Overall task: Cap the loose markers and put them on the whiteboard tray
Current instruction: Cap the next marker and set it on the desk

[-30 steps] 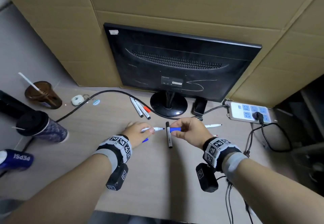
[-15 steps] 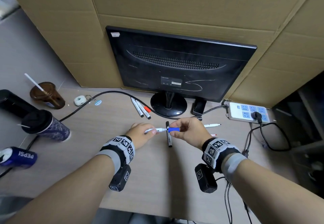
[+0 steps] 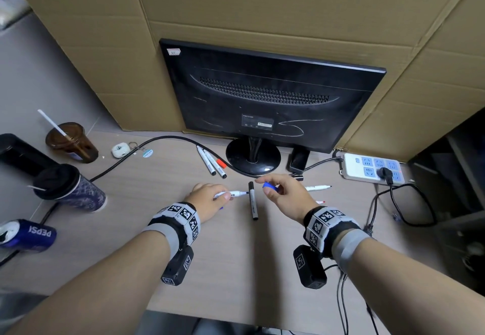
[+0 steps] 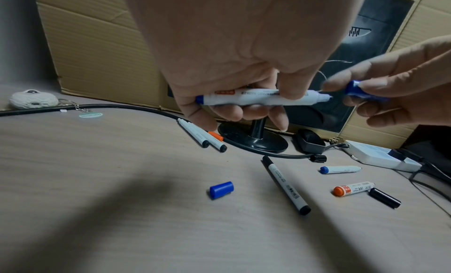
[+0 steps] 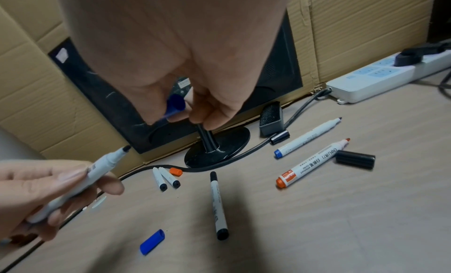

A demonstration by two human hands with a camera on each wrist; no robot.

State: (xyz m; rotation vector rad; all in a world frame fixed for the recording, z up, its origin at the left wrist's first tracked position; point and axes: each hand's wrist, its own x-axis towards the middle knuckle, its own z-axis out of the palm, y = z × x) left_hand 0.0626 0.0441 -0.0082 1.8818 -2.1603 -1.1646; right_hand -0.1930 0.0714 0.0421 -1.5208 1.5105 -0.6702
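Blue marker [image 4: 258, 99], uncapped: gripped in left hand [image 3: 207, 201] over desk [image 3: 236, 269] centre; right hand [image 3: 283, 198] pinches blue cap [image 4: 356, 90], apart from tip. Risk: misalignment, ink on fingers

The wooden desk [image 3: 131, 203] bears loose markers [image 4: 285, 184], caps [image 4: 221, 189] and a monitor [image 3: 262, 98].
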